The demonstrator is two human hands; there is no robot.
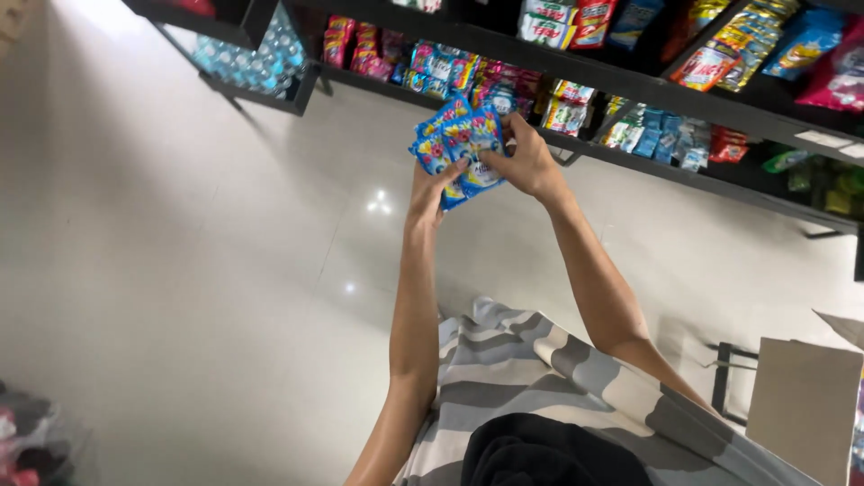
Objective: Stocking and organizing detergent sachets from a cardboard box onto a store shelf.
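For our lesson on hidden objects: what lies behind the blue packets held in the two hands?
Behind the blue packets are a black shelf of colourful snack packs and pale floor. The packs directly behind them are covered.

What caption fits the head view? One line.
Both hands, left and right, hold blue snack packets before stocked shelves.

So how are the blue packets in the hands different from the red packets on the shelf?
The blue packets are held fanned between the left hand and right hand; the red packets lie untouched on the black shelf. Colour differs too. Both are small and shiny.
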